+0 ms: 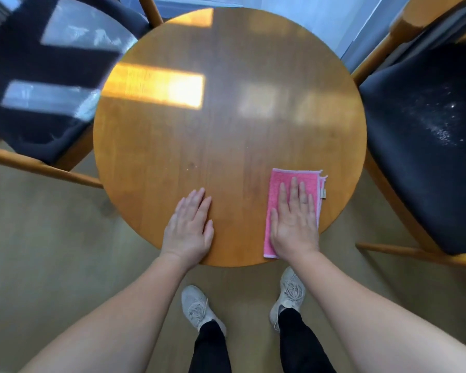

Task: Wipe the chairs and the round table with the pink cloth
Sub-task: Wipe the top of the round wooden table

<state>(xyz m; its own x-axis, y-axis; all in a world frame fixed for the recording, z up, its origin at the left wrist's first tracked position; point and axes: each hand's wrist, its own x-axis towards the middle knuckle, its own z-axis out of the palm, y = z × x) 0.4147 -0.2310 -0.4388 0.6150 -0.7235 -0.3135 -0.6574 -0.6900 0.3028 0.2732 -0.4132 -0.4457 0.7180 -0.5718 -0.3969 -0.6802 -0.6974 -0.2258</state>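
Note:
A round wooden table fills the middle of the view. A folded pink cloth lies flat near the table's front right edge. My right hand presses flat on the cloth, fingers spread and pointing away from me. My left hand rests flat on the bare wood at the front edge, left of the cloth and holding nothing. A wooden chair with a dark seat stands at the left. A second dark-seated chair stands at the right, with pale specks on its cushion.
Sunlight patches fall across the table and the left chair. Pale wood floor surrounds the table. My feet in light sneakers stand just below the table's front edge. A bright window or door area lies beyond the table.

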